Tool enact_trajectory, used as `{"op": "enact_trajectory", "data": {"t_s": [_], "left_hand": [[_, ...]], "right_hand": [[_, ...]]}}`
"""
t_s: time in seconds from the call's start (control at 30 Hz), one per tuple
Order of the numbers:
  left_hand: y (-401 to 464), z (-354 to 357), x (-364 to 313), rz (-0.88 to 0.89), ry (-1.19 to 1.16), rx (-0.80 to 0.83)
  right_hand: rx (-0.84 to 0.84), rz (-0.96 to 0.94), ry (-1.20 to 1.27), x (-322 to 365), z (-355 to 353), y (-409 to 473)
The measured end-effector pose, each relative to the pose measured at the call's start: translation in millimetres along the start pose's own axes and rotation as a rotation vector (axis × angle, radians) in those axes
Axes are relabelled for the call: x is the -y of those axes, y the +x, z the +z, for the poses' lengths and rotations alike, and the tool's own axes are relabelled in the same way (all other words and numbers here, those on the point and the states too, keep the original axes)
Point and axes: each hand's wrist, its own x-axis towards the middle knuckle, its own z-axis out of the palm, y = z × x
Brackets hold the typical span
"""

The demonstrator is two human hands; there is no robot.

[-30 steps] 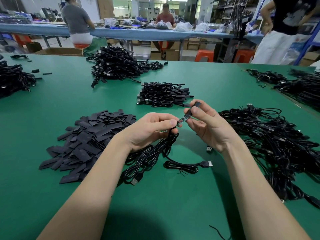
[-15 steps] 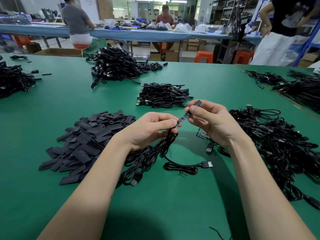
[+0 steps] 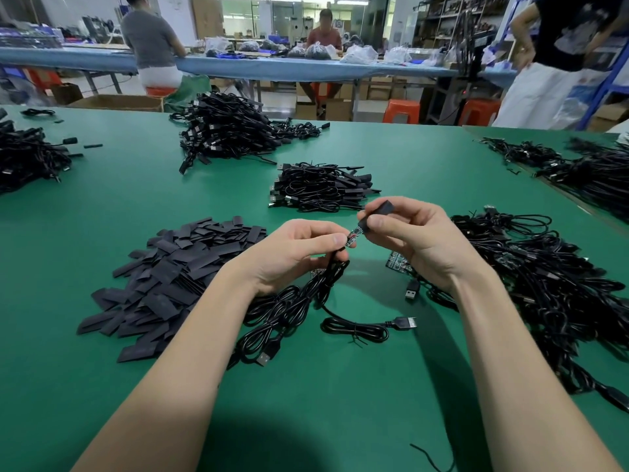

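Black heat-shrink sleeve sits pinched in our right grip, thumb and forefinger curled round its lower half. Our left grip pinches the small circuit board at the end of a black cable, with thumb and forefinger closed on the board's near end. What matters for the coming move is that sleeve and board share one slanted line, rising from the left grip up and to the right into the right grip. The sleeve's mouth faces down that line toward our left fingertips, and the board's far end seems to be just inside it, though we cannot tell how deep. A short bare stretch of board shows between the two grips, which are very near each other and held above the green bench. We judge the sleeve must travel along its own long axis toward the left grip, and that grip will have to back off onto the cable for the sleeve to cover the whole board. From under the left grip the cable drops to the bench and coils below our wrist. Loose sleeves lie heaped outboard of the left grip, a tangle of cables lies outboard of the right, and a tidy stack lies beyond both.
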Motion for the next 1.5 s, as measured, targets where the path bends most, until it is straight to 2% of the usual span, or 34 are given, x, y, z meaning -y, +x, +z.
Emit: {"op": "enact_trajectory", "data": {"t_s": [0.17,0.3,0.47,0.6,0.83,0.97,1.2,1.5], "left_hand": [[1,2,0,-0.006,-0.004,0.003],[8,4,2,0.03,0.084,-0.145],[12,5,15,0.158,0.355,-0.31],[15,13,19,0.242,0.362,-0.361],[15,15,17,0.289,0.505,-0.395],[14,15,16,0.298,0.502,-0.395],[12,11,17,0.283,0.352,-0.386],[13,11,22,0.266,0.305,-0.407]], "right_hand": [[-0.011,0.028,0.021,-11,6,2],[-0.139,0.036,0.093,-19,0,6],[-0.272,0.087,0.171,-27,-7,8],[-0.279,0.104,0.189,-28,-9,9],[-0.25,0.124,0.197,-33,-7,9],[-0.228,0.137,0.194,-35,-5,9],[-0.168,0.157,0.194,-35,-2,8],[-0.181,0.148,0.185,-35,1,8]]}}
